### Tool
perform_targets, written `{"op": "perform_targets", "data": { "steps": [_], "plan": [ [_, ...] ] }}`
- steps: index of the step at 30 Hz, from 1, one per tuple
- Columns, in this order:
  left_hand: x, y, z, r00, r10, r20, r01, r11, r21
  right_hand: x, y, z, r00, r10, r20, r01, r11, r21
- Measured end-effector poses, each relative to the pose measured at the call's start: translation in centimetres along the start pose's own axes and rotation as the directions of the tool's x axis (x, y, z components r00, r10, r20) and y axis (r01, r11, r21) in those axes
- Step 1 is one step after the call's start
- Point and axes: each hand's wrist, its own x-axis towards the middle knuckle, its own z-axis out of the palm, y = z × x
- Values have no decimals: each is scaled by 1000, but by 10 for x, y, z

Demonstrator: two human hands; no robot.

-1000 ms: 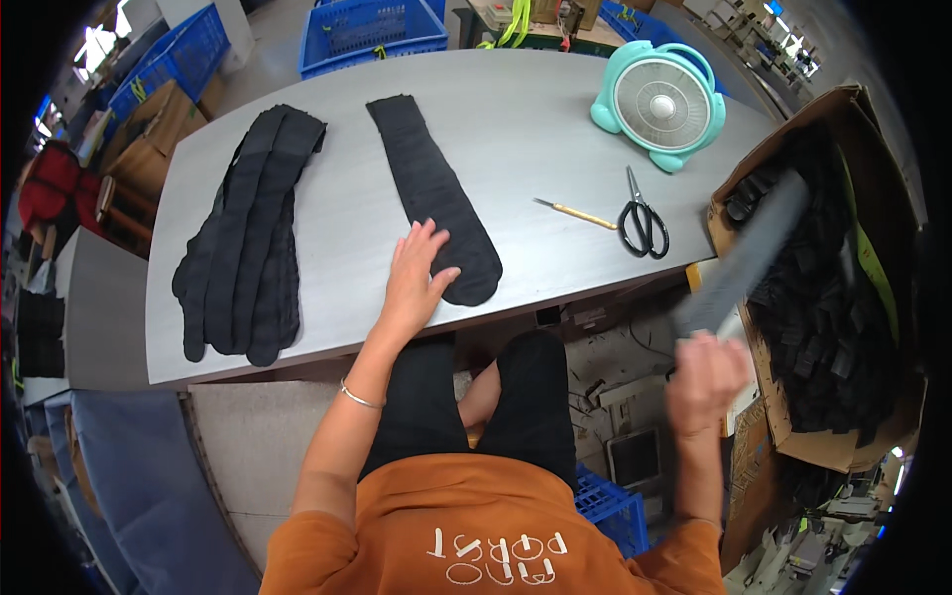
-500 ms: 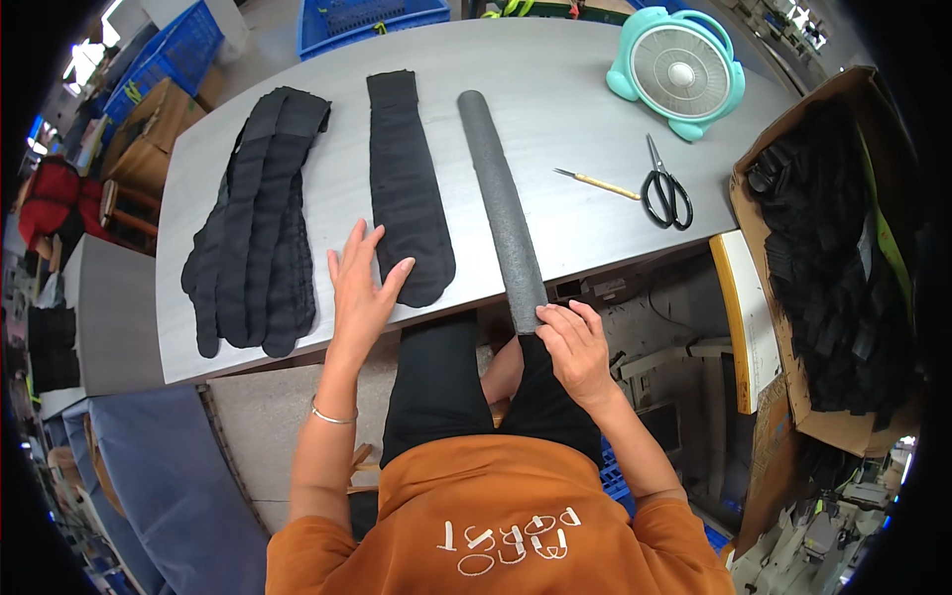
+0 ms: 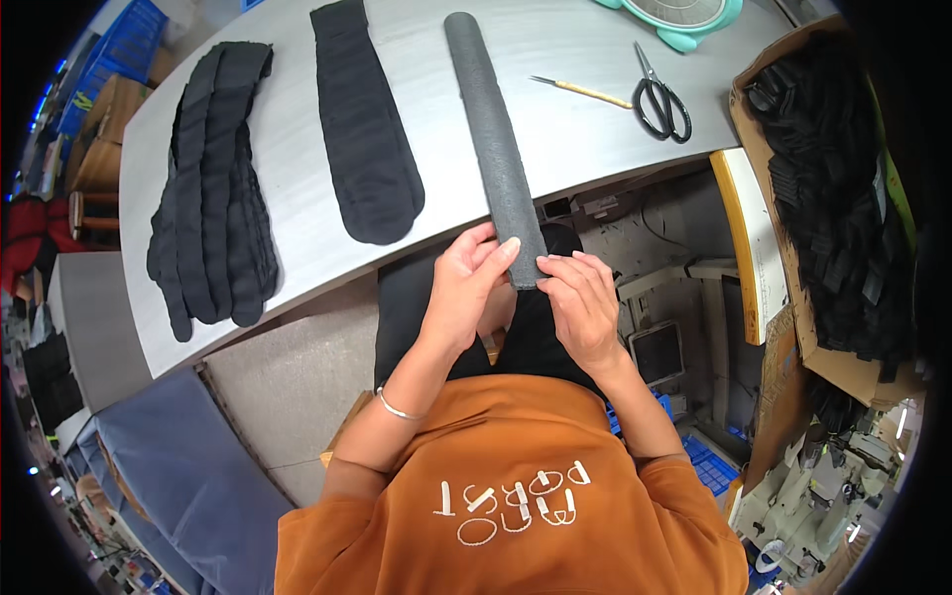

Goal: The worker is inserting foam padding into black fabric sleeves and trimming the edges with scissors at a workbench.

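Observation:
A long grey foam-like tube (image 3: 493,129) lies on the table, its near end jutting over the front edge toward me. My left hand (image 3: 468,283) grips that end from the left, thumb on top. From the right, my right hand (image 3: 583,302) pinches the same end with its fingertips. Left of the tube a single black fabric sleeve piece (image 3: 367,139) lies flat, rounded end toward me. Further left, several similar black fabric pieces (image 3: 218,188) overlap in a stack. No hand touches the fabric.
Black-handled scissors (image 3: 661,104) and a thin wooden-handled pointed tool (image 3: 585,92) lie right of the tube. A turquoise fan (image 3: 684,38) stands behind them. At the right, a cardboard box (image 3: 739,109) holds many black pieces. The table's edge (image 3: 327,293) curves before my lap.
My left hand has left the single black fabric piece and moved right to grip the tube's near end. My right hand stays there. The whole view has shifted, with the table now higher.

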Motion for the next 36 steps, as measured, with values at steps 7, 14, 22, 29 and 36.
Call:
{"op": "perform_targets", "data": {
  "steps": [7,14,22,29,36],
  "plan": [
    [-11,-18,13,997,-42,61,42,999,7,1,10,-23,723,660,202,-622,497,605],
    [-35,-63,17,941,-132,312,115,991,72,76,43,-6,495,477,726,-802,-69,593],
    [-41,2,-32,870,460,-176,-339,818,465,141,6,48,639,398,658,-761,207,615],
    [-31,47,-77,582,805,-115,-324,359,875,197,4,115,684,453,572,-663,713,228],
    [-34,59,-86,601,799,-20,-299,248,921,217,7,138,661,408,630,-675,690,261]
  ]
}}
